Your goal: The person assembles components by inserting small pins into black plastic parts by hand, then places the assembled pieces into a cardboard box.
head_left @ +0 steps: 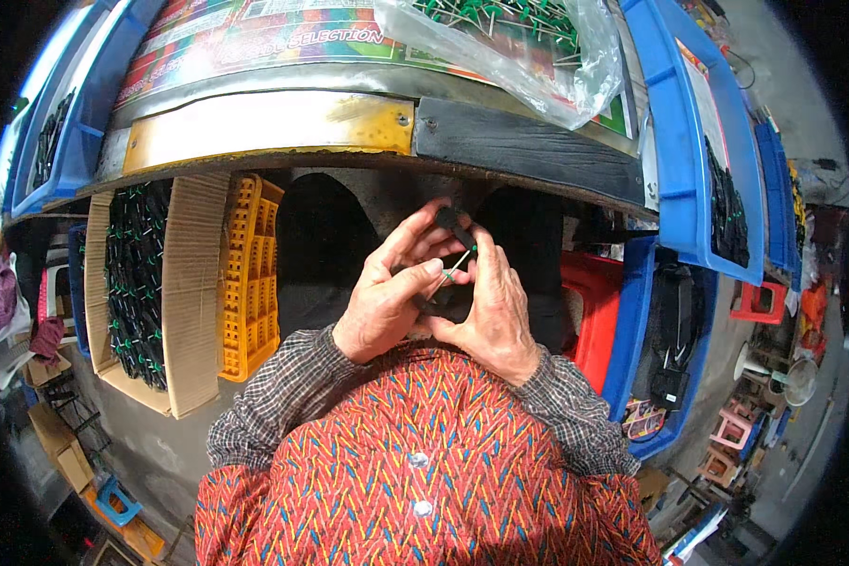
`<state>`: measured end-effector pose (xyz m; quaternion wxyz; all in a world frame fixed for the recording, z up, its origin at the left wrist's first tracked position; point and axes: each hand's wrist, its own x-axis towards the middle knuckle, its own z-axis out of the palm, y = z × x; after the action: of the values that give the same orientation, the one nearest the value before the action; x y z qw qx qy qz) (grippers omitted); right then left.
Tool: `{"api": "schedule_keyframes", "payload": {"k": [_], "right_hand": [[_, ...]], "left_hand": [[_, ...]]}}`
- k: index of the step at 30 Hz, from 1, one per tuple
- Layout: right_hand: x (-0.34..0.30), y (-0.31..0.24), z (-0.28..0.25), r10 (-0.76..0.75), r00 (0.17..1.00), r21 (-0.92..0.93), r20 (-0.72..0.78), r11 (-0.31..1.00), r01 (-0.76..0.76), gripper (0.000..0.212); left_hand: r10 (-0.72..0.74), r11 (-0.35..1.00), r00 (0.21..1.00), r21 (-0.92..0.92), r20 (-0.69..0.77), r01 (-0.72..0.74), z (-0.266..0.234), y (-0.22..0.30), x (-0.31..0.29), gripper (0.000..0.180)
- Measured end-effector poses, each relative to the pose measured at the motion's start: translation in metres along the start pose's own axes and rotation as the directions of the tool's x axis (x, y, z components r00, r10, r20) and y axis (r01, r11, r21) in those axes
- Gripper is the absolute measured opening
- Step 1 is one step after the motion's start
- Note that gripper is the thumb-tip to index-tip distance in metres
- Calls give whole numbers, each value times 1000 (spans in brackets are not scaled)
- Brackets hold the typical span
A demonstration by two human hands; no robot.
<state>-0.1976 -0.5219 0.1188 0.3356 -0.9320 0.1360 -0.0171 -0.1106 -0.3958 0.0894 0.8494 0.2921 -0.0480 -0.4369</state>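
Observation:
My two hands meet in front of my body, just below the table edge, with a small black strip-like piece (458,229) between them. My left hand (387,297) is closed, its fingertips against the piece's rounded upper end and its thumb beside a thin metal pin (458,264). A green bit shows near the pin's upper end. My right hand (502,307) is closed too, its index finger against the lower end of the black piece. More dark material shows between my palms, partly hidden by fingers, and I cannot make out its shape.
Above my hands runs the table edge (283,127), with a clear plastic bag (547,94) of green-ended pins on top. A cardboard box (193,292) of black pieces and a yellow crate (250,283) stand left. Right are a red stool (594,311) and blue bins (632,330).

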Motion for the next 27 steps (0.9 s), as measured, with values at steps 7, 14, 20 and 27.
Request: {"api": "schedule_keyframes", "payload": {"k": [7, 14, 20, 27], "right_hand": [[-2, -2, 4, -38, 998, 47, -44, 998, 41, 104], [-4, 4, 8, -14, 999, 16, -33, 1000, 15, 95], [-2, 4, 9, -25, 1000, -18, -3, 1000, 25, 93], [-3, 7, 18, -7, 1000, 73, -4, 997, 8, 81]], "left_hand": [[41, 999, 999, 6, 9, -41, -1, -2, 3, 58], [72, 996, 995, 63, -70, -68, 0, -6, 8, 45], [166, 983, 980, 98, -106, -156, -10, -16, 6, 45], [183, 980, 971, 102, -155, -169, -13, -20, 8, 50]]}}
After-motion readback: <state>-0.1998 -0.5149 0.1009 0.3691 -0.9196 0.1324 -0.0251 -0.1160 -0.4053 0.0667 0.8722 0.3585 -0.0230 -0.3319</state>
